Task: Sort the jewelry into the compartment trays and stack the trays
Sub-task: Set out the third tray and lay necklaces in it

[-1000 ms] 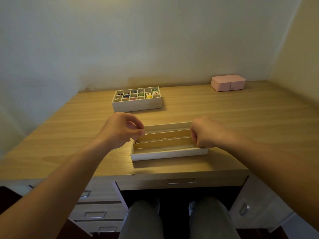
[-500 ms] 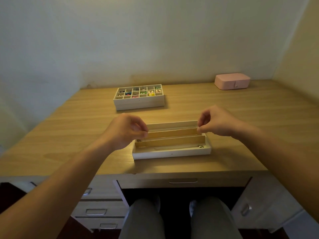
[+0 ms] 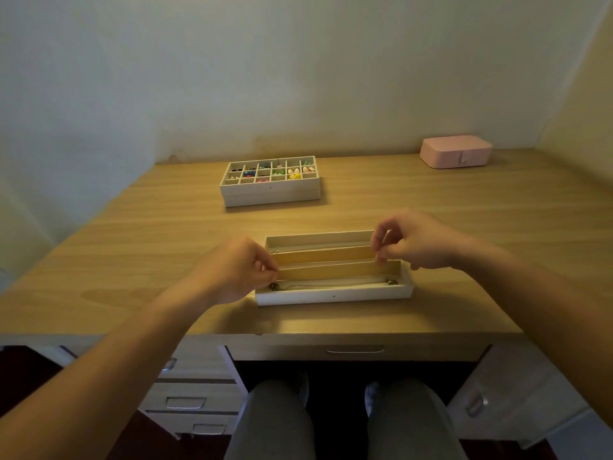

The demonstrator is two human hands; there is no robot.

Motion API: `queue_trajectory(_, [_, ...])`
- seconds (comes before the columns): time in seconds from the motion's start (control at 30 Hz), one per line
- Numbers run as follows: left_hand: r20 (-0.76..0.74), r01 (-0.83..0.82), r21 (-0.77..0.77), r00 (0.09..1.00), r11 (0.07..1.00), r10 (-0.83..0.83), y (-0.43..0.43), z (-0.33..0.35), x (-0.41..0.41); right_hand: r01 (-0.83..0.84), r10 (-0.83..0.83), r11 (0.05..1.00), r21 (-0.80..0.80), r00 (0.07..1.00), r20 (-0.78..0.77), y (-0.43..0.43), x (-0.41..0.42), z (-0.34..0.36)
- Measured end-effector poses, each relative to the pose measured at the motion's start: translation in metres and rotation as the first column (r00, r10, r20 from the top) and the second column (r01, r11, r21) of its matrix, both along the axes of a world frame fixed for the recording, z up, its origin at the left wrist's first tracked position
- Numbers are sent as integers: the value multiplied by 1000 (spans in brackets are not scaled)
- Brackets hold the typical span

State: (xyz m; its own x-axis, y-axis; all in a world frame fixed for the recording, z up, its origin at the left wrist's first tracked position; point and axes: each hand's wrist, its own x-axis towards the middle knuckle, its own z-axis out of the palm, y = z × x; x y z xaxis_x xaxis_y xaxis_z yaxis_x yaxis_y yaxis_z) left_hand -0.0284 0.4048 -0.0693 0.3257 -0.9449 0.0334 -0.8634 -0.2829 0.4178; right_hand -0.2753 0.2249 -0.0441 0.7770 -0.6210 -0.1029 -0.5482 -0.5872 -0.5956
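Left hand (image 3: 238, 270): fingertips pinched at the left end of the 3-slot tray (image 3: 333, 295) near the desk's (image 3: 132, 260) front edge. Its nearest slot holds a chain (image 3: 331, 287). Right hand (image 3: 418, 242): pinched likewise at the right end. Cannot tell whether either holds anything.

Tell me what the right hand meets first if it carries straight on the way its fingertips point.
The right hand points down into the long tray; it would likely meet the right end of the divider under its fingertips, or the lane floor beside it, almost at once. Depth is unclear.
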Motion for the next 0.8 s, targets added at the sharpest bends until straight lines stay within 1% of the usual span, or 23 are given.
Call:
queue_trajectory(0.07, [-60,39,-2,997,999,-39,2,-3,0,-23,24,999,35,999,-48,-2,-5,3])
queue_trajectory(0.13, [-91,66,36,994,997,-63,4,-5,0,-32,37,998,52,996,-86,-2,-8,5])
queue_trajectory(0.27, [-86,61,85,995,995,-54,3,-10,1,-50,58,997,53,986,-158,3,-9,5])
queue_trajectory(0.37, [-81,49,91,996,995,-42,2,-10,1,-52,64,996,76,984,-168,5,-8,5])
queue_trajectory(0.53, [-91,54,67,995,996,-48,4,-9,4,-45,52,998,47,988,-145,5,-9,8])
queue_trajectory(0.67, [-101,54,78,994,995,-46,4,-11,3,-53,63,997,62,983,-172,7,-11,6])
queue_trajectory(0.8, [-104,48,82,994,995,-39,2,-12,5,-52,57,998,29,981,-186,6,-12,7])
